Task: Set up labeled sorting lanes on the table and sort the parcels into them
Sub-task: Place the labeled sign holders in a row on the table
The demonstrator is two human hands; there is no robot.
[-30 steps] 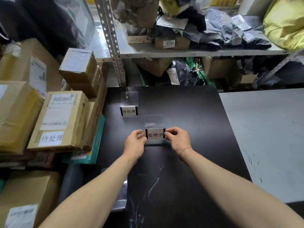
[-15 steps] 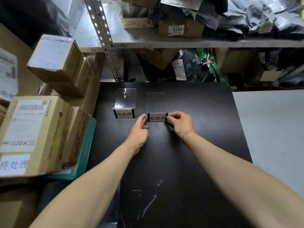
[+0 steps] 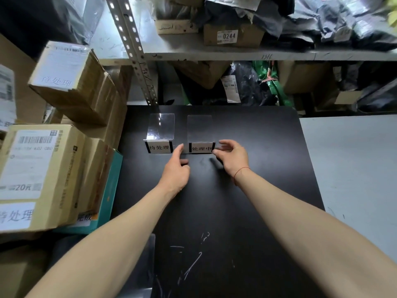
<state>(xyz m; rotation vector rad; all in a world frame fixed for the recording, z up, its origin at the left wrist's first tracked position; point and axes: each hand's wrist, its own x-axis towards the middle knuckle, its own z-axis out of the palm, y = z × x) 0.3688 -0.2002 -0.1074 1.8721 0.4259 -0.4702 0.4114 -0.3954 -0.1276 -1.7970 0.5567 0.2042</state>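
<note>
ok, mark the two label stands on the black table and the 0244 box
left label stand (image 3: 159,147): head view, on its printed label face.
right label stand (image 3: 200,148): head view, on its printed label face.
0244 box (image 3: 229,36): head view, on its white number sticker.

We see a black table (image 3: 214,201) carrying two clear sign holders side by side near its far edge: one labelled 待处理 (image 3: 159,147), the other 处理中 (image 3: 200,148).

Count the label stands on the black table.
2. One stand sits at the far left of the black table; the second stand is right beside it, between both hands.
</note>
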